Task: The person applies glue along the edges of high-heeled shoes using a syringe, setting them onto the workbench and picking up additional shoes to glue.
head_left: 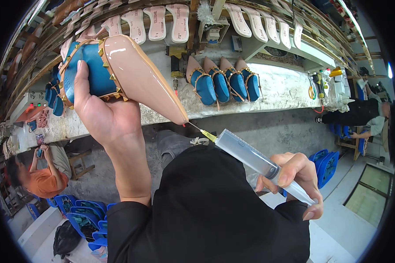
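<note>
**Syringe needle at the toe of a pink studded shoe**

From my remote view through the head camera, clock positions run from the centre. At four o'clock, the right hand (296, 175) is closed around the rear of a clear syringe (245, 151), fingers about its plunger end. Its yellow hub (209, 136) and thin needle (195, 126) aim toward ten o'clock.

Near ten o'clock, the left hand (112, 120) grips a glossy pink shoe (138, 70) by its blue part, thumb pressed flat there. The shoe's pointed toe faces five o'clock, meeting the needle near the middle of the view; I cannot tell whether the tip touches or enters the edge.

To do this well, I would brace the left wrist, lay the needle along the toe's seam, and press the plunger slowly and evenly, since a sudden push might smear the shiny upper.

Beyond, at one o'clock, four similar shoes (220, 85) stand in a row on the pale desk (285, 94). Pink insoles (180, 24) hang behind at twelve. Farther off, one person in orange (48, 179) sits at eight, another in dark clothing (353, 113) is at three.
</note>
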`<control>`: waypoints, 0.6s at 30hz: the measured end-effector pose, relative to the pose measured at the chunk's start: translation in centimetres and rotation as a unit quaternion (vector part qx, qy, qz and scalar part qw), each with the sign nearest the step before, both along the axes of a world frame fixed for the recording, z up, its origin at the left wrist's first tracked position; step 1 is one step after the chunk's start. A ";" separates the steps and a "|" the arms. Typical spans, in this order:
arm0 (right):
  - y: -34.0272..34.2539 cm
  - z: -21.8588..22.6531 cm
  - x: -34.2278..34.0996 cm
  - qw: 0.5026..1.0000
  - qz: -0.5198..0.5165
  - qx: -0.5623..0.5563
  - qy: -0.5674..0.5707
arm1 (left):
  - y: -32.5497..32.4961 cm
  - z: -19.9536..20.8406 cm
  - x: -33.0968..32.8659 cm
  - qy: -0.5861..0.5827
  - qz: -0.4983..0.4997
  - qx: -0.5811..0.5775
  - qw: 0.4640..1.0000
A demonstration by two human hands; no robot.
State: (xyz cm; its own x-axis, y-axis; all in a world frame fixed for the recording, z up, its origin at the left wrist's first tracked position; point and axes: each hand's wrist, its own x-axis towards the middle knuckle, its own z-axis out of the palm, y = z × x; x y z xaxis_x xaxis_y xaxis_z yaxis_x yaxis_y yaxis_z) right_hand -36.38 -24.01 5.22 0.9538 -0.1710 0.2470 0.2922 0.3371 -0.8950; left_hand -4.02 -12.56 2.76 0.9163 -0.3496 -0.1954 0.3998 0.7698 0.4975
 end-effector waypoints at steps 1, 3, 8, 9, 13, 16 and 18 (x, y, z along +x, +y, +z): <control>0.0 0.0 0.0 1.000 0.002 0.001 0.003 | 0.0 -0.1 0.0 -0.001 -0.001 0.000 1.000; 0.1 0.0 0.0 1.000 -0.008 -0.003 -0.001 | -0.1 -0.1 0.0 -0.002 0.001 0.001 1.000; 0.0 -0.1 -0.2 1.000 -0.012 -0.010 0.003 | -0.4 -0.3 -0.2 -0.004 0.011 0.013 1.000; -0.2 0.0 -0.2 1.000 -0.009 -0.014 0.016 | -0.4 -0.4 0.0 -0.004 0.010 0.013 1.000; -0.2 0.1 -0.2 0.997 -0.040 0.016 0.059 | -0.5 -0.8 0.4 0.005 0.012 0.014 1.000; -1.5 0.4 -0.9 0.994 -0.099 0.037 -0.018 | -0.6 -0.8 0.7 0.020 0.013 0.014 1.000; -2.7 0.6 -1.8 0.989 -0.142 0.003 -0.041 | -1.2 -1.0 0.5 0.024 0.005 0.013 1.000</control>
State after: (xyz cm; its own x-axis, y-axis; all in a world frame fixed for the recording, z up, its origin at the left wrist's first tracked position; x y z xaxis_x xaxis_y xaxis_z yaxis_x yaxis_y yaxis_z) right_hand -38.15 -26.70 5.87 0.8441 -0.4306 0.3196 0.4472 0.2364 -0.8626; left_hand -3.55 -13.72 1.74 0.9091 -0.3353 -0.2474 0.4161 0.7604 0.4986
